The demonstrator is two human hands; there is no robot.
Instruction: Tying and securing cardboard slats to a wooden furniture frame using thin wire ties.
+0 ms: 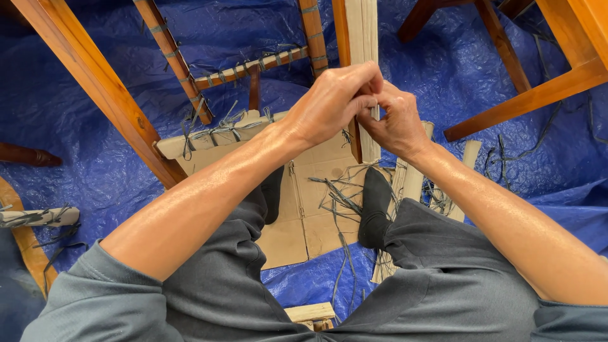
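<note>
Blue tarp (443, 69) underlies us | our left hand (332, 101) and right hand (396, 123) meet, fingers pinched shut on pale wooden slat (364, 38) standing upright | cardboard (316, 209) and loose dark cord scraps (339, 196) below | orange-brown chair legs (101, 88) crowd around.

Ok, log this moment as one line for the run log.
left hand: pinching pale wood strip | right hand: same strip, touching left | below: cardboard sheet, blue tarp
</note>
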